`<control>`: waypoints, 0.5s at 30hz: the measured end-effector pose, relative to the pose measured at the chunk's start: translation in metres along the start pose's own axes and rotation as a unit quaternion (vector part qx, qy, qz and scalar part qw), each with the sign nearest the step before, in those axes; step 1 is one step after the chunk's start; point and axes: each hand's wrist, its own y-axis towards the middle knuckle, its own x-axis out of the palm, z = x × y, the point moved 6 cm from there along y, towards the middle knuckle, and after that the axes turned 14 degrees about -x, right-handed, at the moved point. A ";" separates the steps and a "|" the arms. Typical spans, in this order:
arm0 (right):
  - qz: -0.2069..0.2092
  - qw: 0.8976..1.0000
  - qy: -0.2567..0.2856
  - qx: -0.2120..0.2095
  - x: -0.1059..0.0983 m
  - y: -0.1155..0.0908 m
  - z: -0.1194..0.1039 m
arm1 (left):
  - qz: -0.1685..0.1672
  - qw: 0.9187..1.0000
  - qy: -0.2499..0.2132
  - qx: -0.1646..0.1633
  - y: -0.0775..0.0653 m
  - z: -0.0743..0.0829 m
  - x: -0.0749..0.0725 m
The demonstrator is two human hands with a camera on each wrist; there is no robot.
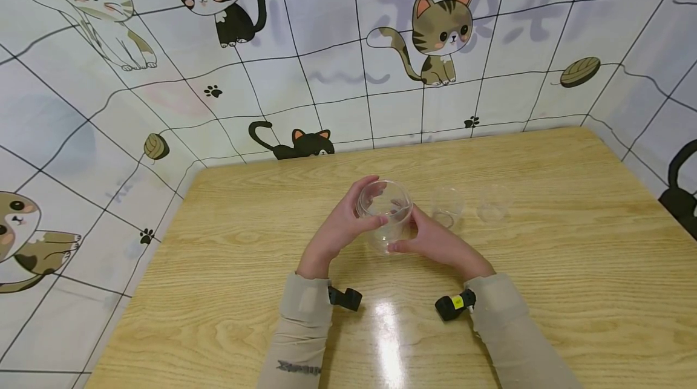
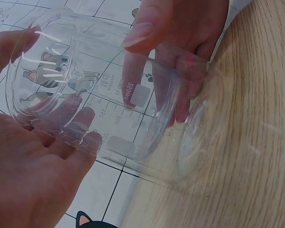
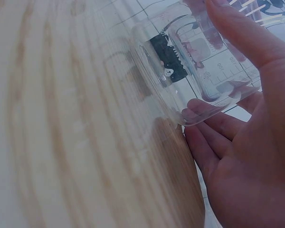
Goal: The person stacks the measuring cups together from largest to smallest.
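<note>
In the head view, my left hand (image 1: 344,218) grips a clear beaker (image 1: 385,201) close to its rim. Printed marks and "250ml" show on this beaker (image 2: 116,116) in the left wrist view. Its lower end sits inside a second, wider clear beaker (image 2: 199,142), with a gap between the two bases. Lower down, my right hand (image 1: 435,236) holds the outer beaker, thumb on the near side and fingers round the far side. The right wrist view shows that outer beaker's base (image 3: 156,80) close to the tabletop; whether it touches cannot be told.
Two smaller clear vessels, one (image 1: 448,204) nearer my right hand and another (image 1: 494,202) farther right, stand on the wooden table (image 1: 261,316). A cat-patterned wall covering (image 1: 337,80) rises behind the table and at both sides.
</note>
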 end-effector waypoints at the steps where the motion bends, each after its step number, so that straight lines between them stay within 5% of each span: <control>1: 0.000 1.000 -0.002 0.000 0.000 0.000 0.000 | 0.003 1.000 0.002 0.001 0.002 -0.004 -0.001; 15: 0.000 1.000 -0.007 0.008 0.000 -0.001 0.000 | 0.007 1.000 0.006 0.001 0.008 -0.011 -0.002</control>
